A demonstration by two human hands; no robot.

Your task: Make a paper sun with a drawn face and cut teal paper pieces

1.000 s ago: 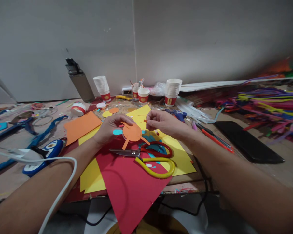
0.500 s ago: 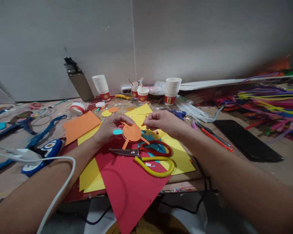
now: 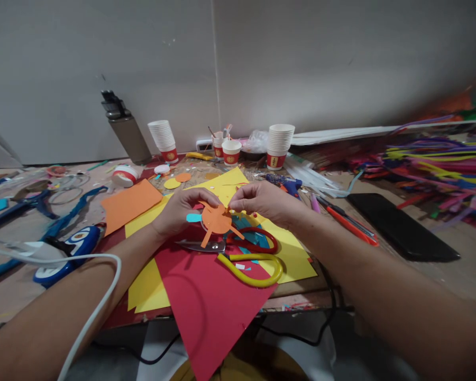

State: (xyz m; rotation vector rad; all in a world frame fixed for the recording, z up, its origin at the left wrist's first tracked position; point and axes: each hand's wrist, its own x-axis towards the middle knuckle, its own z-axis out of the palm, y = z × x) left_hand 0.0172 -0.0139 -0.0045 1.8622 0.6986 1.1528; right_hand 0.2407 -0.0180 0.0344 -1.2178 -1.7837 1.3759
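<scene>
My left hand (image 3: 184,209) grips an orange paper disc (image 3: 216,219) by its upper left edge. Orange strips stick out from the disc, and a light-blue paper tab (image 3: 193,217) shows at its left. My right hand (image 3: 252,202) has thumb and forefinger pinched together at the disc's upper right edge, on what looks like a small orange paper strip, mostly covered by the fingers. Just below lie scissors (image 3: 257,271) with one red and one yellow handle. They rest on red paper (image 3: 218,307), with yellow sheets (image 3: 293,259) underneath and blue scraps (image 3: 257,239) behind the red handle.
Paper cup stacks (image 3: 281,145) and a bottle (image 3: 129,135) stand along the wall. At right are a phone (image 3: 400,227), a red cutter knife (image 3: 351,225) and colourful pipe cleaners (image 3: 440,174). A white cable (image 3: 113,286) crosses my left forearm. Orange paper (image 3: 133,203) lies at left.
My right hand has moved slightly left, bringing its pinched fingertips from a small gap up to the disc's edge. The disc has shifted slightly right and down in my left hand.
</scene>
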